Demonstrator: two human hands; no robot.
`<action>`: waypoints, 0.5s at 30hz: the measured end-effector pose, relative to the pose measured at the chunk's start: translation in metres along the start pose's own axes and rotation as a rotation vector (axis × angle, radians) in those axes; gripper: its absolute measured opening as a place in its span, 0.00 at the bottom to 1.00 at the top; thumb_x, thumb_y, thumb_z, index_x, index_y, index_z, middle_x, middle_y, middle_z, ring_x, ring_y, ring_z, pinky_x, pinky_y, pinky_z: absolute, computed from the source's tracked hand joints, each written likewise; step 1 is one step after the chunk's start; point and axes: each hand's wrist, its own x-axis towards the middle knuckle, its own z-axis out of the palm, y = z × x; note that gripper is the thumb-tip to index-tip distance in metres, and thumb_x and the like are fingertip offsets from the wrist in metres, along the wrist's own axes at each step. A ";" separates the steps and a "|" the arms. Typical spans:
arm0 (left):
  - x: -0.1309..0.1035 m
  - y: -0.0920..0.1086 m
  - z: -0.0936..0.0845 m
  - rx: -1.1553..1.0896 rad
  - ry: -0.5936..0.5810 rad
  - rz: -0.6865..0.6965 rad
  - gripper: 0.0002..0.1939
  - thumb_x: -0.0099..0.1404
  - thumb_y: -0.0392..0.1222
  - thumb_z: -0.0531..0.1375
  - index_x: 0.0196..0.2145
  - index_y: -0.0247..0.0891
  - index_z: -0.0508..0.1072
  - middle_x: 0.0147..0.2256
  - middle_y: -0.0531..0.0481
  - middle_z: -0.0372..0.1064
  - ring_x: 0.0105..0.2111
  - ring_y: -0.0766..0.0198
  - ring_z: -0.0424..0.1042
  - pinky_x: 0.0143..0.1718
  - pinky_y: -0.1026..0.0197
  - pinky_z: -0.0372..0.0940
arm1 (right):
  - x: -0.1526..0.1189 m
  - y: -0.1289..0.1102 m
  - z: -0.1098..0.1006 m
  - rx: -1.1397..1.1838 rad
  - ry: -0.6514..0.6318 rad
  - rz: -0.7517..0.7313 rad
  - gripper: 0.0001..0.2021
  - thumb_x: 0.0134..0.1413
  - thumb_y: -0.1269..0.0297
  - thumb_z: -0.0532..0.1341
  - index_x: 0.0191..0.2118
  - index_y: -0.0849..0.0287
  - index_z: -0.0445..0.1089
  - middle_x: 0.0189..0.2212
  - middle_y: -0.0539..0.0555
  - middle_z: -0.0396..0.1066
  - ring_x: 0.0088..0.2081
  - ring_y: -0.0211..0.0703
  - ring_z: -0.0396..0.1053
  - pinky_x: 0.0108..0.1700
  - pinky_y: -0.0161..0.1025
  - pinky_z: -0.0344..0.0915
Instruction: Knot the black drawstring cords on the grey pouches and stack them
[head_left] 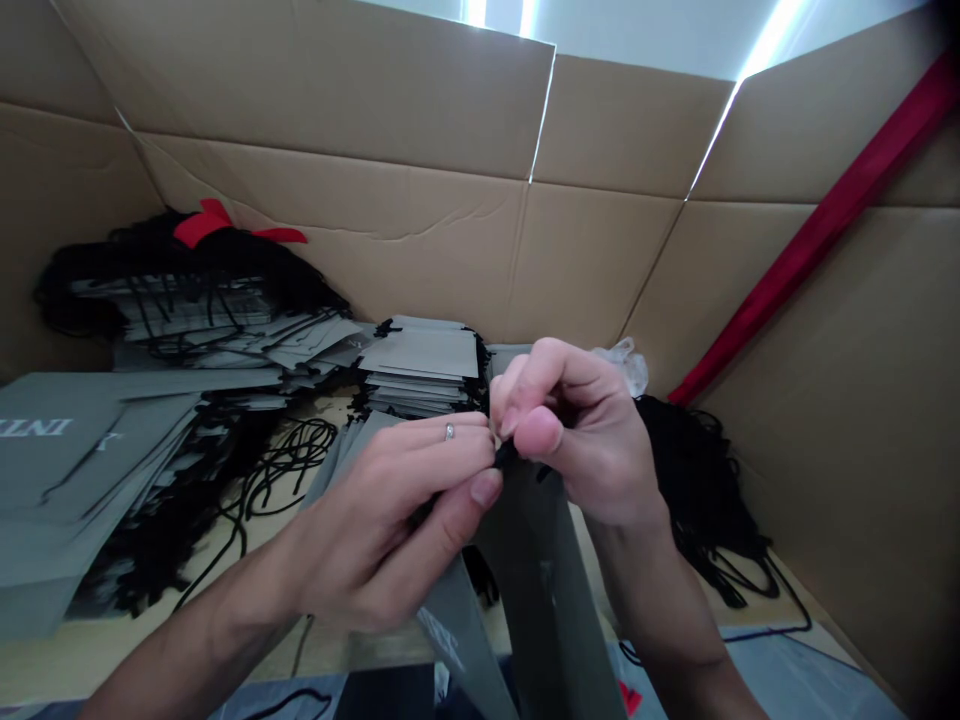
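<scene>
Dim cardboard walls (pixel 337 90), white glare at top, soft shadows, darkened upper-right corner

The left hand (pixel 375 510) partly hides the black cord (pixel 505 455).

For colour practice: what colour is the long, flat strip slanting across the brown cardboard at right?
The strip is dark red, in the head view.

White lettering (pixel 34 428) on the left grey bag (pixel 49 500) shows "I" and "N", the rest unclear.
</scene>
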 end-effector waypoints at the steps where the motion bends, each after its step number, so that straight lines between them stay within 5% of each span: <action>1: 0.000 0.000 -0.001 -0.028 -0.013 -0.002 0.16 0.82 0.35 0.56 0.33 0.42 0.64 0.28 0.53 0.64 0.29 0.63 0.64 0.30 0.58 0.60 | 0.000 0.001 0.001 0.042 0.004 0.020 0.12 0.66 0.60 0.79 0.36 0.56 0.79 0.30 0.50 0.78 0.29 0.37 0.73 0.30 0.34 0.70; 6: 0.001 0.000 -0.007 -0.134 -0.016 -0.039 0.18 0.84 0.36 0.56 0.32 0.41 0.65 0.28 0.53 0.64 0.28 0.64 0.62 0.29 0.59 0.60 | -0.001 -0.006 0.000 0.022 -0.019 -0.014 0.10 0.63 0.62 0.82 0.43 0.56 0.83 0.32 0.49 0.78 0.31 0.36 0.72 0.31 0.33 0.68; 8: 0.003 -0.001 -0.010 -0.144 -0.042 -0.036 0.19 0.84 0.37 0.57 0.31 0.41 0.66 0.28 0.54 0.66 0.27 0.65 0.64 0.30 0.60 0.62 | -0.002 -0.012 -0.001 -0.113 -0.037 -0.009 0.19 0.54 0.67 0.86 0.50 0.54 0.85 0.37 0.50 0.80 0.34 0.36 0.73 0.32 0.32 0.69; 15: 0.006 -0.001 -0.013 -0.127 -0.146 -0.124 0.17 0.86 0.36 0.53 0.35 0.39 0.67 0.28 0.58 0.60 0.27 0.71 0.58 0.28 0.66 0.57 | 0.000 -0.007 -0.002 -0.143 -0.153 -0.113 0.10 0.57 0.69 0.84 0.40 0.57 0.86 0.32 0.51 0.85 0.28 0.36 0.79 0.29 0.32 0.74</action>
